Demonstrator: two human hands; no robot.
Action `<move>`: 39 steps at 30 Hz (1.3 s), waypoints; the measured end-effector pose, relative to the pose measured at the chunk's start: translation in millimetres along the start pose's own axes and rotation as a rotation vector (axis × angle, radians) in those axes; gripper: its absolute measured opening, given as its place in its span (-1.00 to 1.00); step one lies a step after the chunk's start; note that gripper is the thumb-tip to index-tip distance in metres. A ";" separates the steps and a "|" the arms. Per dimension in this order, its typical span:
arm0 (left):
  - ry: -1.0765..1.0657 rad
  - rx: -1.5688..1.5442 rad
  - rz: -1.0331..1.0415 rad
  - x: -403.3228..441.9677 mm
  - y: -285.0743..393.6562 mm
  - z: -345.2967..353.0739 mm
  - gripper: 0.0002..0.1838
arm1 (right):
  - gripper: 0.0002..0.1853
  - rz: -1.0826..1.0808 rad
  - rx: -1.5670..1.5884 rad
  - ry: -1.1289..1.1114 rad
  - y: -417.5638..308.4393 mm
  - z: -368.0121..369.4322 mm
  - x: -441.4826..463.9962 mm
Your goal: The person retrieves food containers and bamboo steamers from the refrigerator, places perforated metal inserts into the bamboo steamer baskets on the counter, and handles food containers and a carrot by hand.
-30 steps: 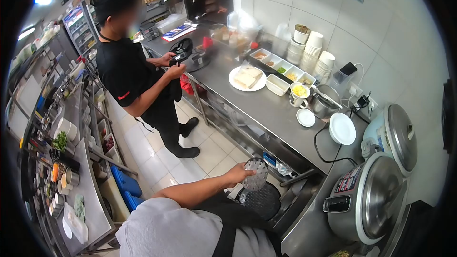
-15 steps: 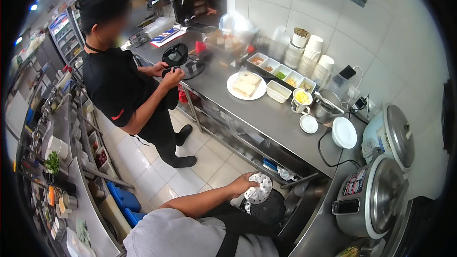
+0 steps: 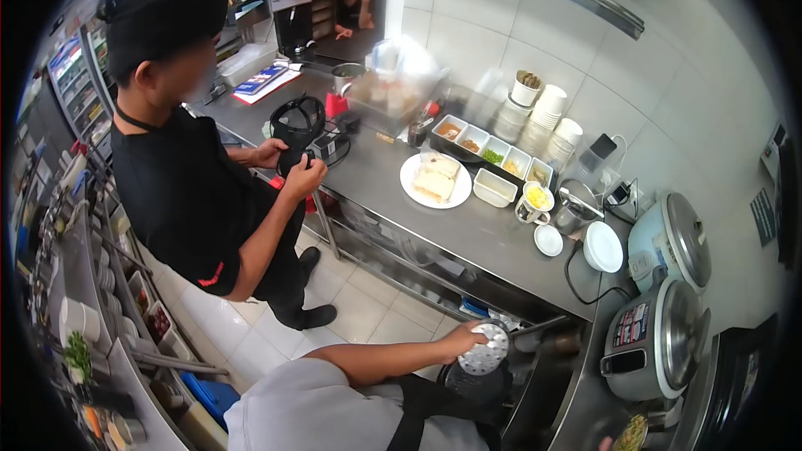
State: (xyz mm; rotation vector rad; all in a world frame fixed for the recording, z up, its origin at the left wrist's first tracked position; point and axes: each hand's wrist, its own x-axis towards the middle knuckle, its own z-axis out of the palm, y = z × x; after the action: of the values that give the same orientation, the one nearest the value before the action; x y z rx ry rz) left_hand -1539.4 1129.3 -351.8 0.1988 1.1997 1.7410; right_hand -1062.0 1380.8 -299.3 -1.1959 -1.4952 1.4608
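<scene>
My left hand (image 3: 464,341) grips the edge of a round white disc (image 3: 484,351) dotted with small dark spots or holes. The disc is tilted above a dark round bin (image 3: 476,384) beside the counter. Only a bit of my right hand (image 3: 606,444) shows at the bottom edge, near a container of chopped yellow-green food (image 3: 632,433); whether it touches the container is hidden.
On the steel counter (image 3: 376,171) stand a plate of sandwiches (image 3: 436,177), an ingredient tray (image 3: 493,150), a mug (image 3: 531,202), and stacked cups (image 3: 547,110). Rice cookers (image 3: 639,342) are at right. A co-worker in black (image 3: 180,200) holds a dark device at left.
My left hand and the disc have shifted right in view, and the disc shows at a different tilt. Part of my right hand has appeared at the bottom. The view has turned slightly.
</scene>
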 end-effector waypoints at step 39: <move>-0.224 -0.356 -0.073 -154.3 -71.4 52.9 -0.62 | -0.75 0.057 0.353 -0.331 -15.6 226.5 -127.7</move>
State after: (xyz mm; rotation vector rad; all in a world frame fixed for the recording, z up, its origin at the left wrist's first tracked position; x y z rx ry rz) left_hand -1384.8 1045.1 -325.4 0.1306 0.7143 1.7833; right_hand -1237.1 1188.1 -292.9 -0.8176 -1.3402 1.9383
